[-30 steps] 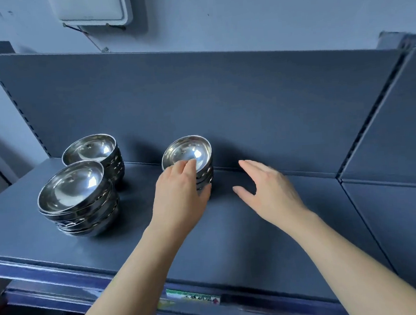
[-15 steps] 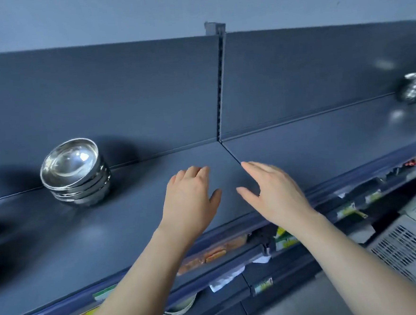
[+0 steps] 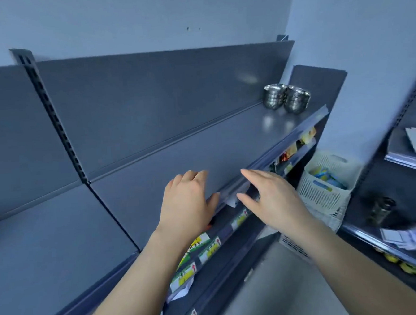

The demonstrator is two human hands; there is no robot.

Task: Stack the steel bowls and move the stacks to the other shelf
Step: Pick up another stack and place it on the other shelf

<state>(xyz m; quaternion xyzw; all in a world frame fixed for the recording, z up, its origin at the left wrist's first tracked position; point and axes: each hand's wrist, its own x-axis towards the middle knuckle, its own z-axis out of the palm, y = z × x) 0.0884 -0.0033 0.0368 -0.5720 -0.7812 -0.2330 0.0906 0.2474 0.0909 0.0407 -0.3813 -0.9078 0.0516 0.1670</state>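
1. My left hand (image 3: 185, 205) was open, palm down, with relaxed fingers that held nothing. It was over the front part of the long dark grey metal shelf (image 3: 153, 166); I could not tell whether it touched the surface.
2. My right hand (image 3: 272, 197) was open too, fingers straight and thumb spread, empty, just beside the left one and above the shelf's front edge.
3. Below that edge ran lower rails carrying yellow-green paper price labels (image 3: 196, 246).
4. A white slatted plastic basket (image 3: 321, 191) sat lower down to the right of my right hand, with blue and yellow packets inside.
5. The two stacks of shiny round steel bowls (image 3: 273, 96) stood side by side at the far right end of the same shelf, close to its back panel and well apart from both hands.
6. Further right, a second dark shelf unit (image 3: 405, 249) held a dark round jar (image 3: 382, 209) and some blurred loose papers (image 3: 409, 238).
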